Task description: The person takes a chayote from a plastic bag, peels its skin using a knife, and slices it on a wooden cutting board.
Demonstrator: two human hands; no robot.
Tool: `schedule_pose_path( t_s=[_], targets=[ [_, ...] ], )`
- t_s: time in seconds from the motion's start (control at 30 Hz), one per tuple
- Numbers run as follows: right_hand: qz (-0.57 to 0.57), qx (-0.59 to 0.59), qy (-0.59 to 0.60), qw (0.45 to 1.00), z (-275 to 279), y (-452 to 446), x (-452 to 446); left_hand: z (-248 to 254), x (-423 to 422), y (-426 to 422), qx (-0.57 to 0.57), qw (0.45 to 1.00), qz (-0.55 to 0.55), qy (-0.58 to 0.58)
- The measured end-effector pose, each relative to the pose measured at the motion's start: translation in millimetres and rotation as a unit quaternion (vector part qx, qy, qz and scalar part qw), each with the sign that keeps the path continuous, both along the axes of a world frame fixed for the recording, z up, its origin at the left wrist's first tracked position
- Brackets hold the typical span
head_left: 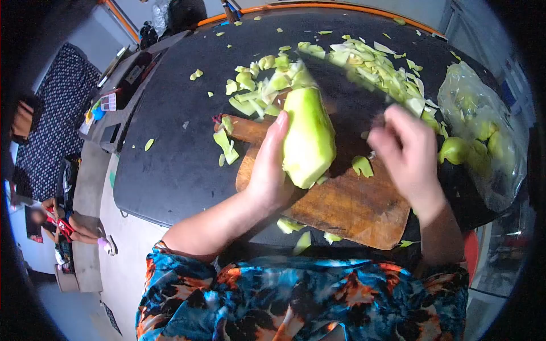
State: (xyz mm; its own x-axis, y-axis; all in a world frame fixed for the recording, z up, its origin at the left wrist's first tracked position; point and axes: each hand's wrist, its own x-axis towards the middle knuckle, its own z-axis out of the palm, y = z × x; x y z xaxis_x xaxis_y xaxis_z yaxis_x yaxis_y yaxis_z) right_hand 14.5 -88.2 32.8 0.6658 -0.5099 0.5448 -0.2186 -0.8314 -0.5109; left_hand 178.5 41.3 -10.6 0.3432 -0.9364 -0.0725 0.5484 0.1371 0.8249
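Note:
My left hand [269,165] is wrapped round a peeled, pale green chayote [309,136], held tilted above a wooden cutting board [352,207]. Its thumb lies along the near side. To the right, my right hand [405,150] is closed and smeared by motion, apart from the chayote. From it a knife [341,79] seems to reach up and left, its blade a dark blur over the peelings. A strip of green peel [362,166] rests on the board. Beyond the chayote lies a heap of peelings [264,85], partly over the board's handle [247,129].
A larger pile of pale peelings [381,68] spreads across the back of the black table [170,165]. At the right lies a clear plastic bag [469,94] with several green chayotes [455,150]. A person [62,224] sits far off at the left.

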Motion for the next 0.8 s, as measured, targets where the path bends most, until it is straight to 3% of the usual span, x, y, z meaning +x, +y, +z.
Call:
schedule_pose_path(
  t_s=[0.07,0.13,0.33,0.43,0.47,0.5,0.57,0.6,0.67,0.8],
  targets=[
    [0.093,-0.068,0.009,0.993,0.3,20.9,-4.1,-6.4,1.6,-8.7,0.034,0.985,0.028,0.166],
    [0.143,-0.117,0.007,0.983,-3.6,35.1,-3.2,1.9,5.0,-14.4,0.053,0.976,0.013,0.211],
    [0.159,-0.133,0.027,0.978,-2.8,45.7,0.6,2.5,14.7,-1.1,-0.044,0.987,-0.075,0.139],
    [0.128,-0.150,0.026,0.980,-9.3,38.5,4.4,3.3,11.3,5.5,-0.002,0.969,-0.096,0.229],
    [0.114,-0.147,0.023,0.982,-12.0,34.4,5.6,-19.1,7.3,0.0,0.002,0.986,0.015,0.168],
    [0.101,-0.143,0.022,0.984,-15.0,30.2,6.2,-17.7,0.5,4.6,0.036,0.999,0.017,0.031],
    [0.022,-0.155,0.024,0.987,-19.7,13.6,10.1,-5.2,-6.6,7.7,-0.013,0.991,0.010,0.131],
    [-0.026,-0.060,0.045,0.997,-17.2,3.8,11.5,-2.1,-5.1,6.4,-0.036,0.996,0.000,0.077],
    [-0.112,-0.065,0.015,0.991,-25.9,-28.9,11.9,1.7,-7.0,4.4,-0.040,0.999,-0.002,0.025],
    [-0.066,0.026,-0.039,0.997,-14.7,-30.6,5.2,2.1,-9.8,-0.5,-0.024,0.999,0.039,0.009]
  ],
)
